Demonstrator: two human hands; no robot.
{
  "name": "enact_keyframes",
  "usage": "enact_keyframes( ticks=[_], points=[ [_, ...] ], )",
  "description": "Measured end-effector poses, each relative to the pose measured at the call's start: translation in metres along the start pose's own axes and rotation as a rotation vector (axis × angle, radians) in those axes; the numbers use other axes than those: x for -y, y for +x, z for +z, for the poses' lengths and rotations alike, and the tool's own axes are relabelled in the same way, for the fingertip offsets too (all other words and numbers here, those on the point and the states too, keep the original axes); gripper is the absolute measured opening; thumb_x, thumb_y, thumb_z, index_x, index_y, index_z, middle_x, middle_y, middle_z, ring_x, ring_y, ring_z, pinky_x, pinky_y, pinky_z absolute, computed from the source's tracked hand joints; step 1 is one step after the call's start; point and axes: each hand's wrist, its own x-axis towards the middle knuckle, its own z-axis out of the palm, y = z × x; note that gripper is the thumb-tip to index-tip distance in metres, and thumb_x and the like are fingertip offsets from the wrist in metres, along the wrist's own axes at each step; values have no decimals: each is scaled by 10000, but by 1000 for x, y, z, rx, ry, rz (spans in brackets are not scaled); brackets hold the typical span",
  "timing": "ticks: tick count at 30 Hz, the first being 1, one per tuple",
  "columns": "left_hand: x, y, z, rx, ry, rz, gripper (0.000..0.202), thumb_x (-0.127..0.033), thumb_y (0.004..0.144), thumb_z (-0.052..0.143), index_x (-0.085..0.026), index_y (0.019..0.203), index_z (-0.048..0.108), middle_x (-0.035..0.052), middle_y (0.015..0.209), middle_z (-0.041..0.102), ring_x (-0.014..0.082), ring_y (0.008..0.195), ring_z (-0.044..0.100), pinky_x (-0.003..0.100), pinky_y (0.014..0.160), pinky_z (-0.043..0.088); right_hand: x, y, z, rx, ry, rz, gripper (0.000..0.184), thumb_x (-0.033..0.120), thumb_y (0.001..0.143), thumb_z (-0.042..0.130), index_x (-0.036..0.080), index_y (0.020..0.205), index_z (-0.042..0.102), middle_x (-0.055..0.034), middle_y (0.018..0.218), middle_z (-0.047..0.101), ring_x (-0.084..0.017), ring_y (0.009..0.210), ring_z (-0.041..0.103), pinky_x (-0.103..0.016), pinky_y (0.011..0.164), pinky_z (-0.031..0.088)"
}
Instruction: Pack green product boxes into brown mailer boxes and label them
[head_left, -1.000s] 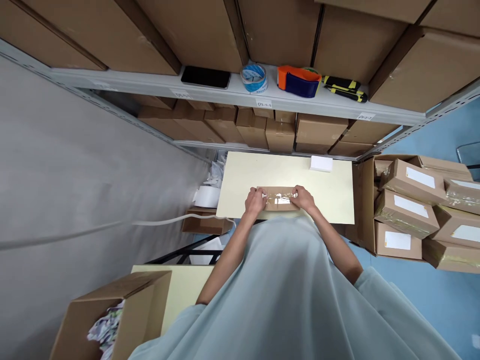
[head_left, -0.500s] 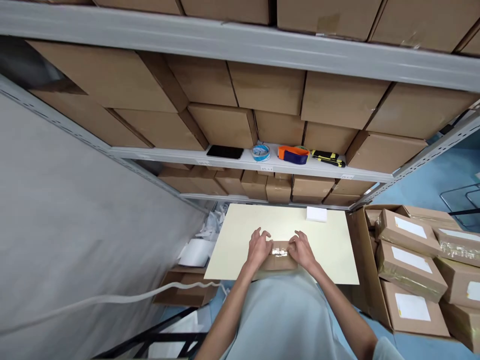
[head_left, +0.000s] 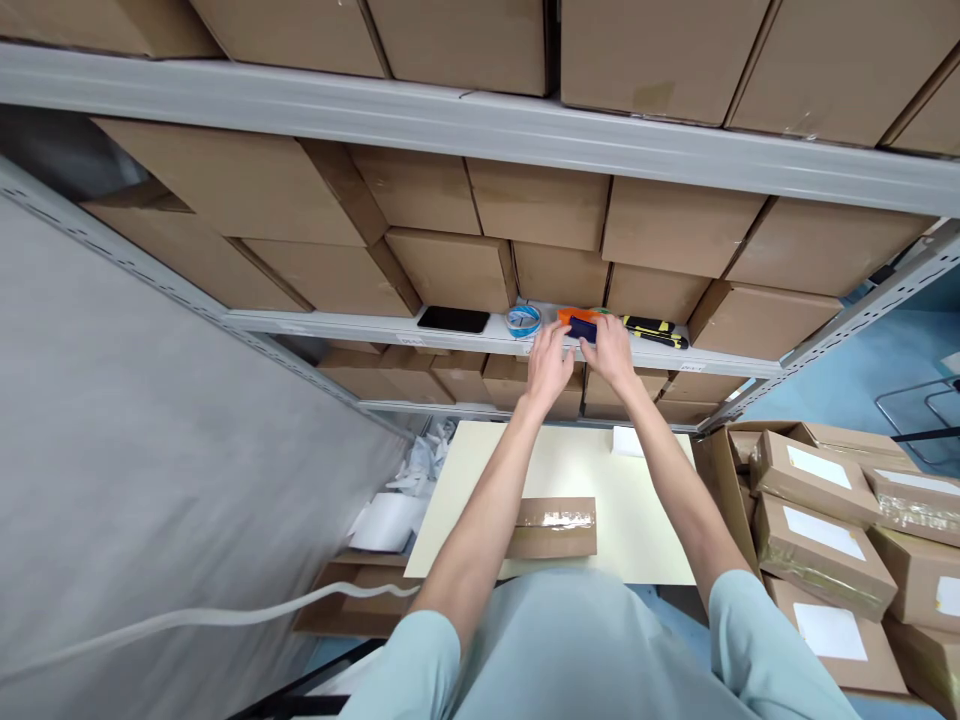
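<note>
Both arms reach forward to a tape dispenser, orange and dark blue, on the narrow white shelf. My left hand has its fingers curled at the dispenser's left end. Around its right end are the fingers of my right hand, which cover part of it. Below, a small cardboard box with shiny clear tape along its top lies on the cream tabletop, touched by neither hand.
On the shelf are a black phone, a blue-and-white tape roll and yellow-black box cutters. A white paper stack lies at the table's back. A large carton of labelled boxes stands right.
Both hands have left the small box and moved forward and up to the tape dispenser on the shelf. The box stays on the table.
</note>
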Motion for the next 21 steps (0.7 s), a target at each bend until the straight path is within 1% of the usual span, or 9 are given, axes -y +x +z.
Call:
enact_keyframes(
  ticks=[3,5,7,10,12,14,16,18,21],
  points=[
    [7,28,7,120,41,25,618,-166,1032,517,-142,1649,544,170,1808,451,355,1704,374,569,1405,334,-5,28,14,113,-103,71,456,307,1019,663,53,1396,639,-308,1411,678,-441,1328,583,-615,1198,443],
    [10,34,14,232,82,-7,695,-114,1002,500,-118,1698,499,172,1839,409,383,1740,306,609,1397,337,-6,36,24,164,-151,132,458,290,1024,681,9,1384,645,-347,1427,672,-447,1350,582,-608,1213,419],
    [13,31,23,346,122,-59,765,-69,965,507,-117,1728,467,171,1838,411,402,1750,283,640,1384,352,-7,40,32,181,-182,183,446,286,1053,673,-23,1374,651,-374,1432,670,-443,1376,587,-590,1229,399],
    [13,14,35,450,160,-133,835,-18,903,544,-138,1727,482,166,1832,424,427,1745,292,675,1378,347,-9,46,38,189,-178,238,391,303,1078,687,9,1336,688,-350,1354,726,-418,1343,635,-560,1224,404],
    [10,-1,42,423,148,-126,813,-21,905,550,-137,1708,507,166,1834,420,422,1746,294,663,1393,327,-11,49,38,193,-151,244,359,310,1066,724,50,1313,704,-317,1293,762,-405,1300,665,-558,1208,423],
    [7,-16,46,338,109,-98,753,-58,950,535,-130,1699,511,168,1834,420,400,1749,299,628,1406,321,-14,49,36,172,-126,213,357,314,1059,739,72,1319,700,-292,1273,773,-395,1283,671,-564,1206,435],
    [3,-32,47,257,63,-91,696,-112,1005,515,-117,1701,496,175,1832,422,378,1746,314,589,1408,335,-16,41,32,145,-109,156,365,319,1068,724,74,1337,690,-279,1280,769,-390,1294,661,-565,1219,436],
    [3,-53,42,189,15,-102,658,-174,1050,506,-117,1705,480,177,1832,423,357,1743,324,559,1408,345,-15,19,29,120,-89,101,362,318,1090,684,78,1361,679,-272,1301,757,-389,1309,651,-565,1237,428],
    [8,-99,27,66,-67,-144,612,-285,1105,504,-147,1700,475,188,1788,485,327,1706,400,535,1410,350,-9,-43,31,88,-28,62,348,354,1134,604,115,1378,669,-250,1306,756,-383,1289,671,-565,1234,443]
  ],
)
